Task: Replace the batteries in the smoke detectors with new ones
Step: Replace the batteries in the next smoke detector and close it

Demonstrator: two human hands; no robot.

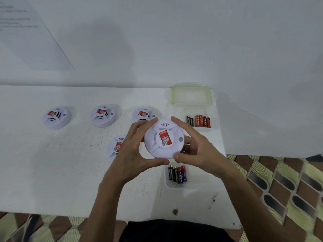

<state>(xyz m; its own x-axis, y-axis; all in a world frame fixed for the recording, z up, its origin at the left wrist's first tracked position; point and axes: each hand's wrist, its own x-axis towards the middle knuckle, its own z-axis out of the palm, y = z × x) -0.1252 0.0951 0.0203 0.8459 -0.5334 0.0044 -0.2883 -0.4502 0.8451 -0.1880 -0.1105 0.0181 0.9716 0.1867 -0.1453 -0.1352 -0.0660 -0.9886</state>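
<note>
Both hands hold a round white smoke detector (163, 139) with a red label above the table, its face towards me. My left hand (138, 151) grips its left rim and my right hand (194, 145) grips its right rim. Three more detectors stand in a row behind: one at the far left (56, 117), one in the middle (103, 115), one (143, 114) partly behind my left fingers. Another detector (114, 147) lies under my left hand, partly hidden. Red and black batteries (198, 121) lie in a clear box. Black, red and blue batteries (177, 173) lie in a lid-like tray.
The white table (52, 172) ends at a front edge (87, 217) near me and a right edge by the patterned floor (279, 189). A green-rimmed lid (191, 93) leans against the white wall behind the battery box. A paper sheet (26, 32) hangs on the wall at upper left.
</note>
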